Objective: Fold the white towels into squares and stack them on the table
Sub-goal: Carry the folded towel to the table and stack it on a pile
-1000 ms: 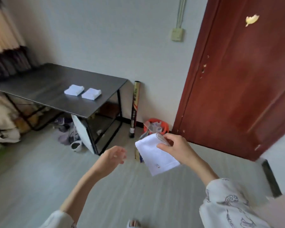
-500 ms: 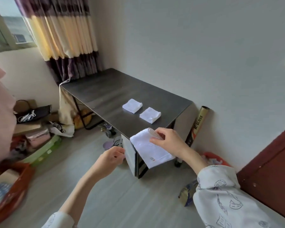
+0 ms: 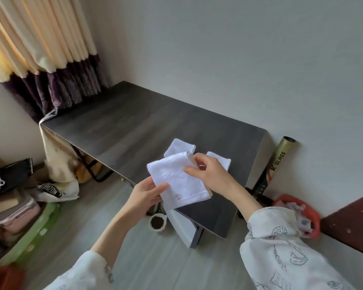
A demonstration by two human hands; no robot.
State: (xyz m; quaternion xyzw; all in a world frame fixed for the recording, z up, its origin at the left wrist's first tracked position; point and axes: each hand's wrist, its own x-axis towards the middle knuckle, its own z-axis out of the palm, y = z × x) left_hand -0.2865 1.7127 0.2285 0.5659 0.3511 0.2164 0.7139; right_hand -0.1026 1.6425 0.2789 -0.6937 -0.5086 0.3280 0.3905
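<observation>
A person holds a folded white towel [image 3: 177, 181] above the table [image 3: 122, 124], right hand [image 3: 210, 176] pinching its far corner, left hand [image 3: 144, 194] gripping the near edge; two folded towels [image 3: 179, 146] lie just beyond the right fingers [image 3: 192, 170], nearer that hand.

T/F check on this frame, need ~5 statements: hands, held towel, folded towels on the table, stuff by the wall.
1. Both hands hold the white towel. True: left hand grips its lower corner, right hand pinches the upper edge.
2. Three folded towels lie on the table. False: two show, the far folded towel and the near folded towel.
3. The held towel lies flat on the table. False: it is lifted in the hands.
4. A tube leans against the wall. True.
5. The curtain is blue. False: cream with a purple hem.
</observation>
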